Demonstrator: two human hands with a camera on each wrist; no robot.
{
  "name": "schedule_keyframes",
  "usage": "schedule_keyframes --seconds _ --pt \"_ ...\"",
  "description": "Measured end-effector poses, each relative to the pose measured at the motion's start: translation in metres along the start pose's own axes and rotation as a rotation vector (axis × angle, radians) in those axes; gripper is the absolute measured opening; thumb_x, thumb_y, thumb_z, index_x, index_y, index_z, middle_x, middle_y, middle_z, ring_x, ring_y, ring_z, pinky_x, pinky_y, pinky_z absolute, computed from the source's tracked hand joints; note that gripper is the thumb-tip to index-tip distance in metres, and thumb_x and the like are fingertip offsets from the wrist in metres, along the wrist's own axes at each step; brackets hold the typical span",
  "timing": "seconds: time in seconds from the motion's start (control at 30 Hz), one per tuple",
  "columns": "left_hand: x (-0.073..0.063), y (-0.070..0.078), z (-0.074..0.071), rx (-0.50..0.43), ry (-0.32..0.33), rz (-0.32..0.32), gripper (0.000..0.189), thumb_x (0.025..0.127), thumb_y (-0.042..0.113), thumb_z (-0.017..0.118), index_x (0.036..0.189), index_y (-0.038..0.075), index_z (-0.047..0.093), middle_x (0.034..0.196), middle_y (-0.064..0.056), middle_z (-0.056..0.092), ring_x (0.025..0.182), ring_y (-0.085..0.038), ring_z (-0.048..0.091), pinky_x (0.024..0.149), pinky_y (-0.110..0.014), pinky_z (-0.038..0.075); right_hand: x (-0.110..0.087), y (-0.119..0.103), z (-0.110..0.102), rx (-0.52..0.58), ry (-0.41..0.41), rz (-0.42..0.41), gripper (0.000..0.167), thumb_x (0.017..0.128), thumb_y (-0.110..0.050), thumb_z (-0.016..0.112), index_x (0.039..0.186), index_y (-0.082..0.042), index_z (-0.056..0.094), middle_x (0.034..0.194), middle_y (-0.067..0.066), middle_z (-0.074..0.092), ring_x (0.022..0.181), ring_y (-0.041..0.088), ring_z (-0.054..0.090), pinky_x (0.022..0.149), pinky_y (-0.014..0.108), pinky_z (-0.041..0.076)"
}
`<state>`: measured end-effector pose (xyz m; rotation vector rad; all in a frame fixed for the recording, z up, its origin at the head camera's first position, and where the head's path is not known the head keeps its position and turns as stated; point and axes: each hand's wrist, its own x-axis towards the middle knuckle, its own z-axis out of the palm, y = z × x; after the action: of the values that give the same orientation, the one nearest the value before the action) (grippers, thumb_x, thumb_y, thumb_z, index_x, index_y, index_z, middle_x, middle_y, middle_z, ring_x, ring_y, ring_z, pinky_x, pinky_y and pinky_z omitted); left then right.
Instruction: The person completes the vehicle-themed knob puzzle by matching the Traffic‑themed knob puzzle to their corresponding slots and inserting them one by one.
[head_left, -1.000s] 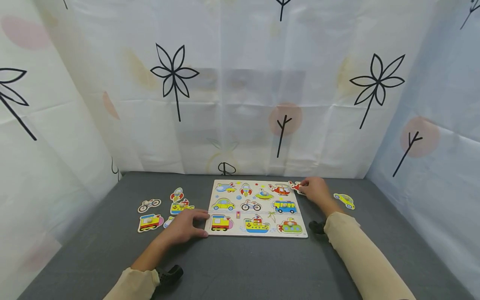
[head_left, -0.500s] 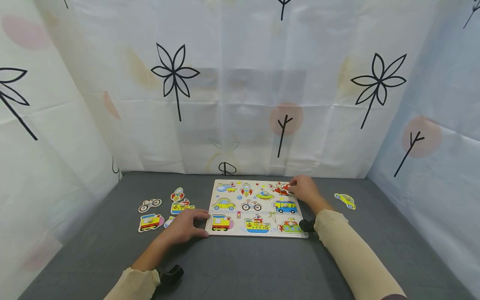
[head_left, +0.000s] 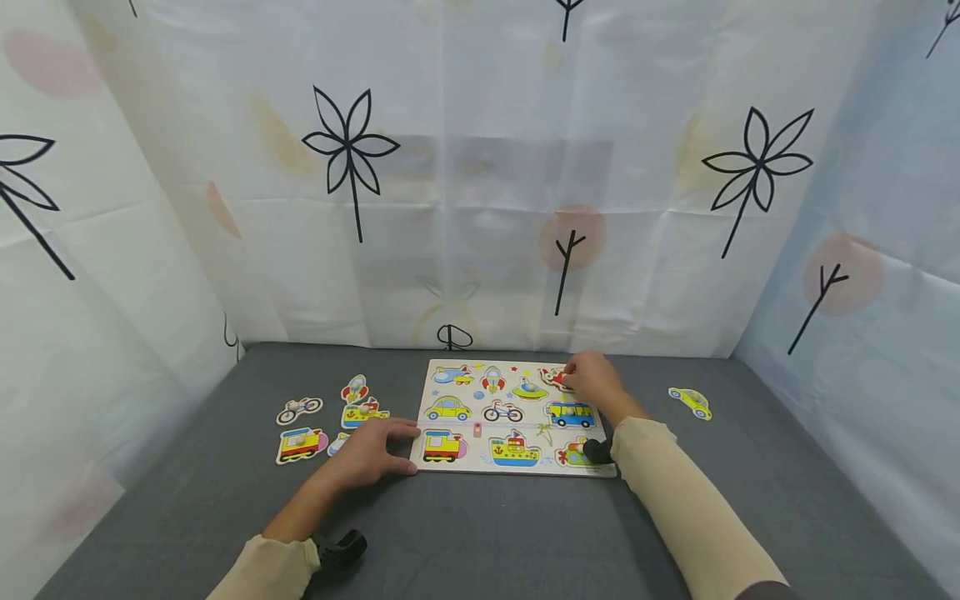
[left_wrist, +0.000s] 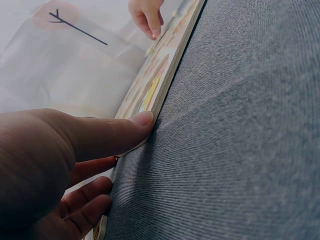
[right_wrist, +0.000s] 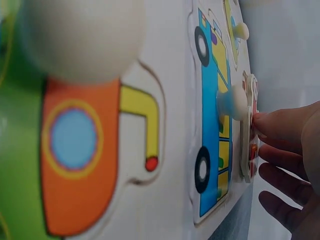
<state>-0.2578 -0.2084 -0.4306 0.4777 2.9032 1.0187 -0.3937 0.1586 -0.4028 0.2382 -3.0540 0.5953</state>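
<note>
My right hand (head_left: 594, 380) pinches a red helicopter puzzle piece (head_left: 553, 379) between thumb and fingers, over the helicopter shape at the board's upper right. In the right wrist view the piece (right_wrist: 247, 135) stands slightly raised from the board's surface, its knob hidden by my fingers. The white puzzle board (head_left: 480, 463) lies flat, with knobbed bus (head_left: 570, 414), submarine (head_left: 572, 454) and flying saucer (head_left: 528, 390) pieces in it. At its left edge rests my left hand (head_left: 367, 452), thumb at the near corner and fingers spread along the side.
Left of the board lie bicycle (head_left: 299, 410), train (head_left: 302, 446), rocket (head_left: 354, 389) and ship (head_left: 364, 412) pieces. Another piece (head_left: 337, 444) is partly hidden behind my left hand. A yellow car piece (head_left: 690, 402) lies on the right. Patterned cloth walls (head_left: 480, 275) surround the grey table.
My right hand has carried the helicopter piece leftward from beside the board's upper right corner onto the helicopter shape. My left hand has stayed at the board's left edge.
</note>
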Motion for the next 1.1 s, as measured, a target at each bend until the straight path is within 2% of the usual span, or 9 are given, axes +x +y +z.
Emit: schedule_keyframes --seconds 0.2,0.43,0.7,1.1 --pt "0.001 -0.0022 0.0002 0.008 -0.007 0.024 0.051 0.073 0.018 0.086 0.12 0.007 0.069 0.126 -0.007 0.063 0.123 -0.032 0.053 0.102 -0.051 0.038 0.0019 -0.0029 0.0018 0.003 -0.023 0.012 0.015 0.09 -0.019 0.07 0.093 -0.005 0.072 0.094 0.007 0.066 0.079 0.022 0.059 0.071 0.04 0.05" --pt "0.0011 -0.0028 0.001 0.007 -0.003 0.019 0.051 0.073 0.019 0.086 0.12 0.008 0.07 0.126 -0.006 0.063 0.123 -0.031 0.053 0.103 -0.051 0.038 0.0034 -0.0058 0.0029 0.006 -0.025 0.012 0.015 0.091 -0.018 0.068 0.097 -0.004 0.071 0.097 0.008 0.066 0.085 0.024 0.059 0.078 0.042 0.049" --pt "0.0017 -0.0027 0.0008 0.006 -0.003 0.011 0.051 0.072 0.019 0.086 0.12 0.008 0.07 0.126 -0.006 0.063 0.123 -0.031 0.053 0.103 -0.051 0.037 0.0066 -0.0066 0.0041 0.026 -0.048 0.029 0.017 0.093 -0.019 0.066 0.101 -0.005 0.071 0.097 0.007 0.065 0.085 0.023 0.058 0.079 0.041 0.049" --pt "0.0017 -0.003 0.001 0.002 -0.007 0.008 0.051 0.072 0.017 0.086 0.12 0.008 0.07 0.126 -0.006 0.063 0.123 -0.032 0.053 0.102 -0.052 0.038 0.0083 -0.007 0.0043 0.017 -0.059 0.03 0.012 0.092 -0.018 0.067 0.095 -0.006 0.07 0.089 0.005 0.063 0.081 0.023 0.056 0.076 0.04 0.048"
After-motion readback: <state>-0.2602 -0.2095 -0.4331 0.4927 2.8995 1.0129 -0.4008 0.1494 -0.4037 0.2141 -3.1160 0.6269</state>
